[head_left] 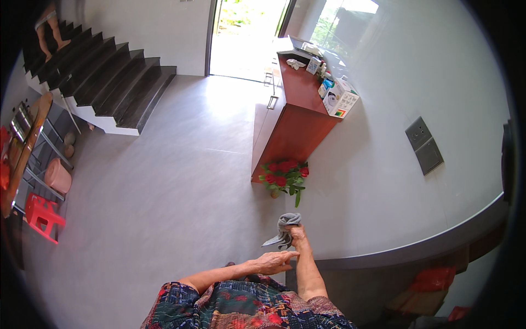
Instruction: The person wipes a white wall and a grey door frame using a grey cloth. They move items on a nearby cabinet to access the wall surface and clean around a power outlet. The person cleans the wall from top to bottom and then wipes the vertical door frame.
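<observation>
A bunched grey cloth is gripped in my right hand, held out ahead of me with one corner hanging loose to the left. Across my body reaches my left hand, holding nothing that I can see. Its fingers stretch toward my right forearm, just below the wrist; whether they touch it I cannot tell. Beyond the cloth, red flowers with green leaves stand at the near end of a reddish-brown cabinet.
Boxes, including a white one, sit on the cabinet. Dark stairs rise at the far left, with a person's bare legs on them. A red stool and a pink bucket are by the table. A doorway stands open.
</observation>
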A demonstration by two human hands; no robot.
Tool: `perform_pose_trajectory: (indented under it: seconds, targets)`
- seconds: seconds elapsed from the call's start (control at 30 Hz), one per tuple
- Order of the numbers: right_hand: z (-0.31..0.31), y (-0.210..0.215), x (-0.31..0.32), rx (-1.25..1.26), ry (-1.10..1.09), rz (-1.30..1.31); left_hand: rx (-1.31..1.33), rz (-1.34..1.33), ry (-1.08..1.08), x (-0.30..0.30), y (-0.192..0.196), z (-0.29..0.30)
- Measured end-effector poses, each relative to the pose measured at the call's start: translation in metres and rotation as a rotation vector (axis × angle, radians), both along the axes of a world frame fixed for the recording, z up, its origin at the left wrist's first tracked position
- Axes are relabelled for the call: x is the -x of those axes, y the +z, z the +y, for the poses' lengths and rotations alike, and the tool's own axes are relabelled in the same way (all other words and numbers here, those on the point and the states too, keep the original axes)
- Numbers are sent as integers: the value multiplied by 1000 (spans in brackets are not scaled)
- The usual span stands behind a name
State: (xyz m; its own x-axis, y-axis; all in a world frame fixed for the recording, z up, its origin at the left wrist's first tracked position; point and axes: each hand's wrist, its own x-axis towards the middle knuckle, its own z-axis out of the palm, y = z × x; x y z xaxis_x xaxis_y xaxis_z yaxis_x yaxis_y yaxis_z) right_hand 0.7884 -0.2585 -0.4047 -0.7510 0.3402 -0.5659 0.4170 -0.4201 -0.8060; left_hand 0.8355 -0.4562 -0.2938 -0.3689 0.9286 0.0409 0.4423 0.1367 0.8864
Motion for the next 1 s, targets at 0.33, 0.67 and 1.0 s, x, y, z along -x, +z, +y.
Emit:
perform_pose_trajectory:
  seconds: [0.33,0.67,1.0]
  targets:
    - [-22,5,5,70,107,50,-24,-195,228,8,-9,-16]
    - [-43,101,-22,95,451,167,-97,61,987,29,-73,-17]
    - [-8,116,-62,-16,15,303,96,-430,690,27,-84,-13]
